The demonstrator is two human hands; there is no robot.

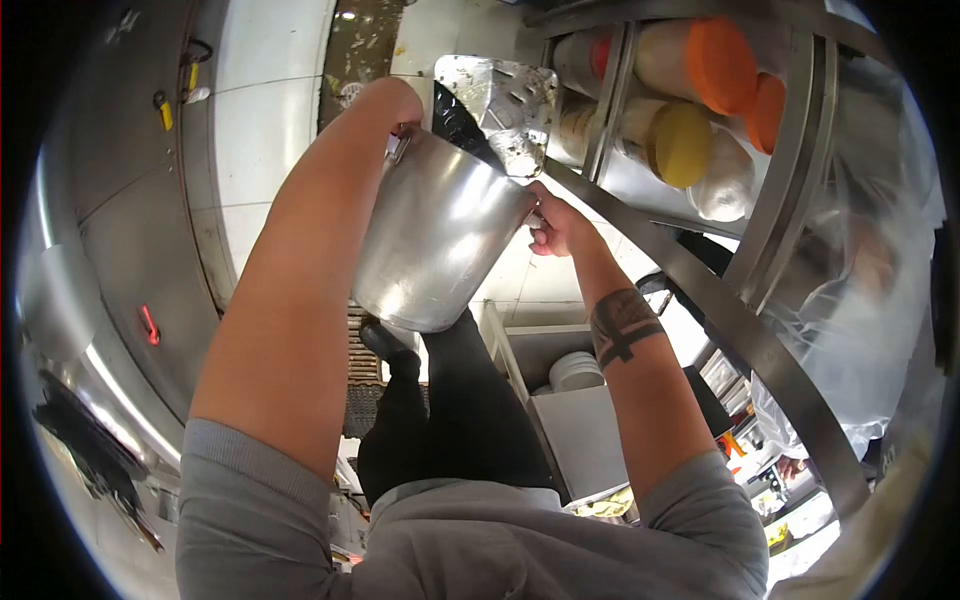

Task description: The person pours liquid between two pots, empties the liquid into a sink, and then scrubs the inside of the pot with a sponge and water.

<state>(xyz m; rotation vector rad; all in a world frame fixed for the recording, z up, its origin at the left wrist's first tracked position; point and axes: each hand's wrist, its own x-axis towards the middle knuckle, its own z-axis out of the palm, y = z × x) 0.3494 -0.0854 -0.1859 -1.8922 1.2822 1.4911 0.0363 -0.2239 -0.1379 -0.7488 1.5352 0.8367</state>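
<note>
A large steel stockpot (440, 230) hangs in front of my legs, tilted. My left hand (403, 108) is at the pot's left handle (398, 150), with the wrist bent over and most of the fingers hidden behind the arm. On the other side, my right hand (558, 225) has its fingers wrapped round the right handle. Black plastic (465, 128) shows just beyond the rim. The pot's inside is out of sight.
At the right, a metal shelf (690, 250) holds tubs with orange lids (722, 65) and a yellow lid (680, 145). A dirty metal pan (510, 110) lies past the pot. Steel fronts (120, 170) line the left. A grate (362, 345) is underfoot.
</note>
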